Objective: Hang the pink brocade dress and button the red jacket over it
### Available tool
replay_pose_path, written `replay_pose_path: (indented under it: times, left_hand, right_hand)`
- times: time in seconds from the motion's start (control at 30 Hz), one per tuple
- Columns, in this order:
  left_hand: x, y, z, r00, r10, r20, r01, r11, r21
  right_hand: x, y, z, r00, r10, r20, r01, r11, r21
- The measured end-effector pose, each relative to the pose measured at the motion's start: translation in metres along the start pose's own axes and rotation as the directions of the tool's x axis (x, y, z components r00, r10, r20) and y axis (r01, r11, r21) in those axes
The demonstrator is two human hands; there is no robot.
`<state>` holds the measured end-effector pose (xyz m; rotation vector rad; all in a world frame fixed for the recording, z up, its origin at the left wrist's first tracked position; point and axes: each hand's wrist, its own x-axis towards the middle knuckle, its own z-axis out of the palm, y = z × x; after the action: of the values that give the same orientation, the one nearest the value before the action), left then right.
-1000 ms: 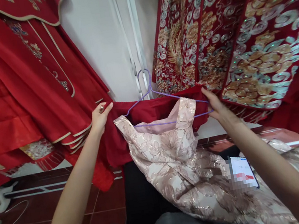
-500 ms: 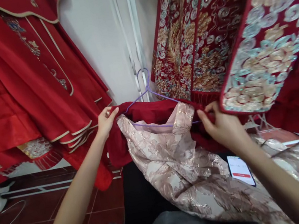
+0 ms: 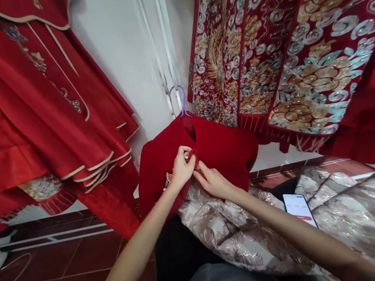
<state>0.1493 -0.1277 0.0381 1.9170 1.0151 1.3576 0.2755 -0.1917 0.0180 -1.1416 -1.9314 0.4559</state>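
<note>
Robes fill most of what I see: embroidered red panels (image 3: 283,46) hang at my right, plainer red gowns (image 3: 19,92) at my left, with a white wall (image 3: 128,49) between them and a dark red tiled floor (image 3: 51,271) below. Across my lap lies a pink brocade dress (image 3: 233,234), and a phone (image 3: 298,208) rests on it, screen lit.

The red jacket (image 3: 225,148) hangs straight ahead of me, over the top of the dress, on a purple hanger (image 3: 180,98) of which only the hook shows. My left hand (image 3: 182,166) and right hand (image 3: 212,182) meet at the jacket's front opening, just below the collar. The fingers of both are drawn in to a pinch, each on one edge of the cloth, fingertips nearly touching. Whatever fastening sits between them is hidden by my fingers, so I cannot tell its kind.

As I judge it, closing this front well means bringing the two edges level first, so the collar sits even on the hook. Small, light pulls seem best, since a hard tug could swing the hanger or slide the jacket off one shoulder.
</note>
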Motion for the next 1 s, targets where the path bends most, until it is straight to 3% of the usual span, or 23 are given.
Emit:
replay_pose_path:
  times: [0.07,0.13,0.2,0.3,0.4,0.57,0.73,1.0]
  left_hand:
    - [-0.012,0.001,-0.006,0.999,0.039,0.019,-0.040,0.997,0.069]
    - [-0.021,0.006,-0.013,0.995,0.097,0.034,-0.102,0.977,0.187]
    - [-0.027,0.012,-0.016,0.988,0.151,0.018,-0.149,0.944,0.293]
    - [-0.032,0.018,-0.012,0.977,0.201,-0.070,-0.168,0.929,0.330]
    - [-0.033,0.014,-0.005,0.971,0.176,-0.163,-0.124,0.950,0.285]
    - [-0.035,0.005,-0.006,0.963,0.046,-0.267,-0.028,0.997,0.073]
    - [-0.034,0.004,-0.009,0.963,0.018,-0.270,-0.027,0.999,-0.029]
    - [-0.032,0.011,-0.016,0.986,0.101,-0.132,-0.085,0.989,0.123]
  right_hand:
    - [-0.003,0.002,0.001,0.989,-0.076,-0.127,0.073,0.997,-0.030]
    - [-0.001,0.004,-0.007,0.946,-0.140,-0.292,0.139,0.990,-0.025]
    - [0.005,0.006,-0.016,0.918,-0.119,-0.377,0.174,0.978,0.115]
    - [0.012,0.011,-0.021,0.949,0.000,-0.316,0.145,0.889,0.434]
    - [0.014,0.018,-0.018,0.977,0.062,-0.205,0.069,0.816,0.573]
    - [0.012,0.027,-0.011,0.980,0.082,-0.179,0.034,0.826,0.563]
    - [0.016,0.027,-0.009,0.981,0.048,-0.188,0.063,0.837,0.544]
    - [0.023,0.019,-0.011,0.963,-0.020,-0.269,0.132,0.904,0.407]
